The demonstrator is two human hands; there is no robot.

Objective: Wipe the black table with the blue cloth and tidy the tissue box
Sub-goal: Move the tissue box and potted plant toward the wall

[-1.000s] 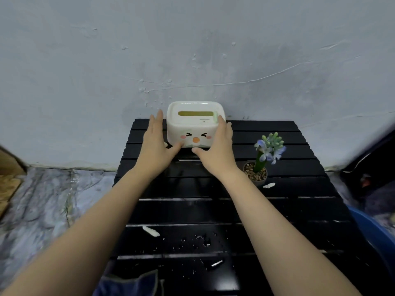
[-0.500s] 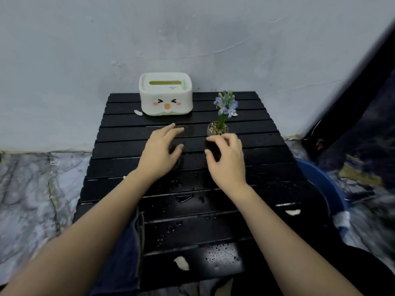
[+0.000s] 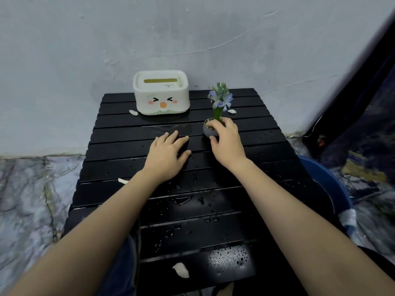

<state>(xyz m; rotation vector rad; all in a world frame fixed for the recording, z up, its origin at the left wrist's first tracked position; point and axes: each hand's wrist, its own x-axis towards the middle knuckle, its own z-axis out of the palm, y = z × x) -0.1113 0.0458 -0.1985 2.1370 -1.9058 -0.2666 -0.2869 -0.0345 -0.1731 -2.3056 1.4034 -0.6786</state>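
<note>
The black table (image 3: 245, 159) is wet along its near edge, so wiping hasn't begun. The tissue box (image 3: 161, 95), released a second ago, sits at the far edge by the wall. The blue cloth (image 3: 126, 259) hangs off the near left edge. Her right hand (image 3: 226, 139) has now closed round the flower pot (image 3: 208, 130); the left hand (image 3: 166, 153) rests flat, fingers spread, holding nothing.

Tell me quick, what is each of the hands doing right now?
Left hand: open, flat on the black table, holding nothing.
Right hand: closed around the small flower pot.
</note>
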